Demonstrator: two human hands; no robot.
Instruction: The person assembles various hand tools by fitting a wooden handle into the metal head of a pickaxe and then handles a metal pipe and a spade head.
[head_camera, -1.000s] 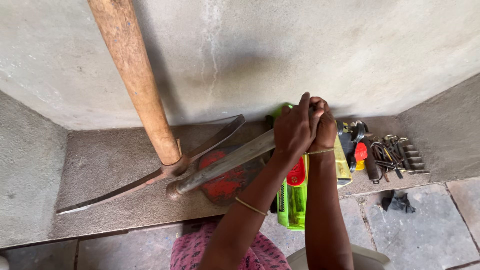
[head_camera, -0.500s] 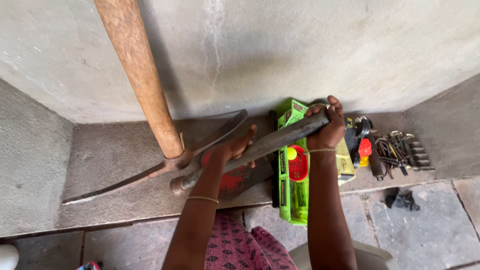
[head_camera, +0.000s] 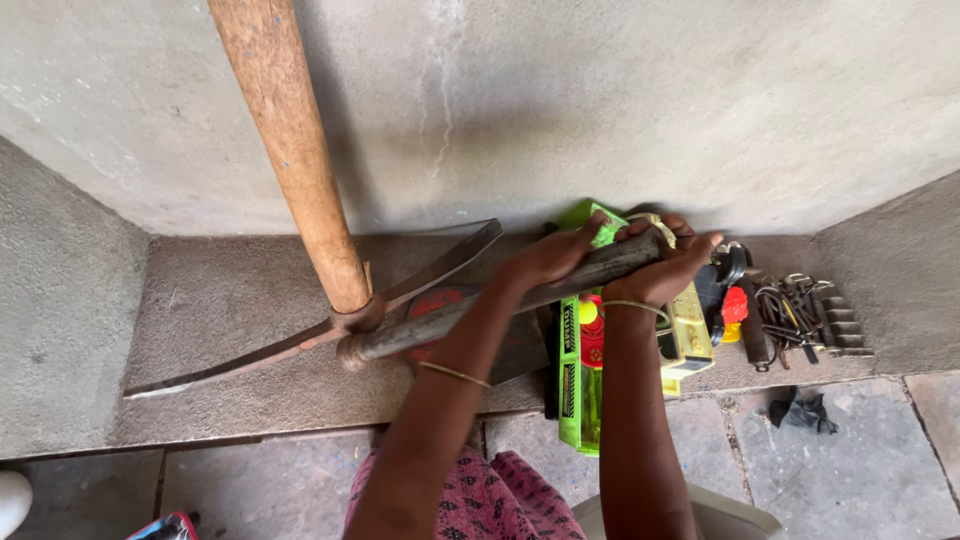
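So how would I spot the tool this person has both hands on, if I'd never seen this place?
Look at the low ledge below the grey wall, where a pickaxe with a pale wooden handle leans. Just right of its head lies a dark handle, slanting up to the right, under the left hand and right hand. Unlike the pickaxe's handle, it is darker, thinner and nearly flat.

head cam | one view only | looks steeply down, facing wall (head_camera: 620, 90) and ledge (head_camera: 220, 300) | close range | floor (head_camera: 850, 470) along bottom of frame

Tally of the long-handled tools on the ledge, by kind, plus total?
Pickaxe with pale wooden handle: 1
Red-bladed tool with dark grey handle, held under left hand and right hand: 1
Total: 2
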